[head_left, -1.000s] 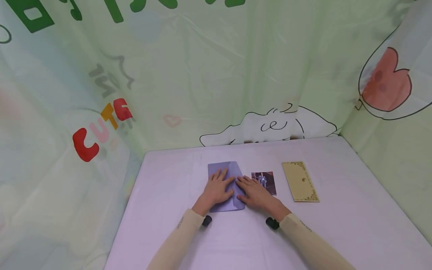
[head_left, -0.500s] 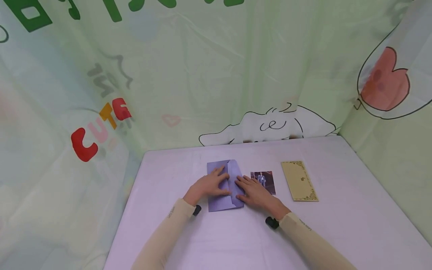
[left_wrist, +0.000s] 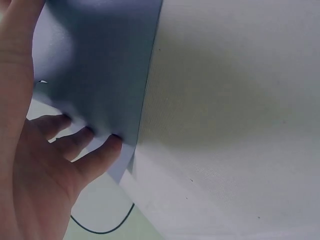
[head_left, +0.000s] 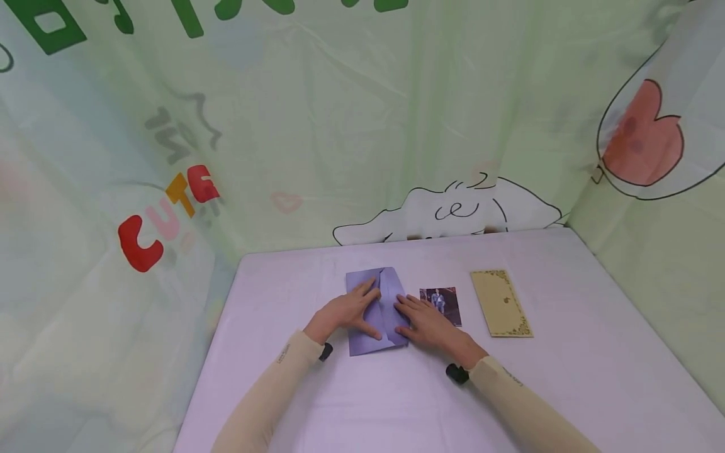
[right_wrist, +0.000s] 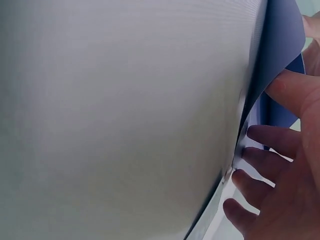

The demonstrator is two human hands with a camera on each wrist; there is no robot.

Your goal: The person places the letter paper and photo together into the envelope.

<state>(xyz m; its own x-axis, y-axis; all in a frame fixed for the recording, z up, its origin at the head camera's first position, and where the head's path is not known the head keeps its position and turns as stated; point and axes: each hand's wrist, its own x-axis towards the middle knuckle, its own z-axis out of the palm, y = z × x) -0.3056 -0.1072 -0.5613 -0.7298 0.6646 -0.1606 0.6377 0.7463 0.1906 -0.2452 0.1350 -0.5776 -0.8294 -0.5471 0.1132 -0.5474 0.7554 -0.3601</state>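
Observation:
A purple paper envelope [head_left: 391,286] lies upright on the table, its flap side up with a lengthwise fold. My left hand [head_left: 343,311] touches its left half, fingers spread and thumb toward the fold. In the left wrist view the fingertips [left_wrist: 115,141] of this hand [left_wrist: 47,172] rest at the envelope's [left_wrist: 107,65] far end. My right hand [head_left: 432,325] rests its fingertips along the right part. In the right wrist view the thumb of that hand [right_wrist: 287,170] touches the raised purple paper [right_wrist: 282,40], the other fingers apart. A small square photo [head_left: 451,305] lies partly behind my right hand.
To the right lies a tan rectangular card or envelope [head_left: 501,304] with ornate brown corners. The lilac-covered table [head_left: 294,289] ends at a printed curtain [head_left: 362,138] at the back and sides. Black wrist cameras [head_left: 457,374] sit under both wrists.
My left hand has drawn back to the left across the envelope, uncovering the middle fold, and its thumb has lowered toward the near end. My right hand has stayed in place.

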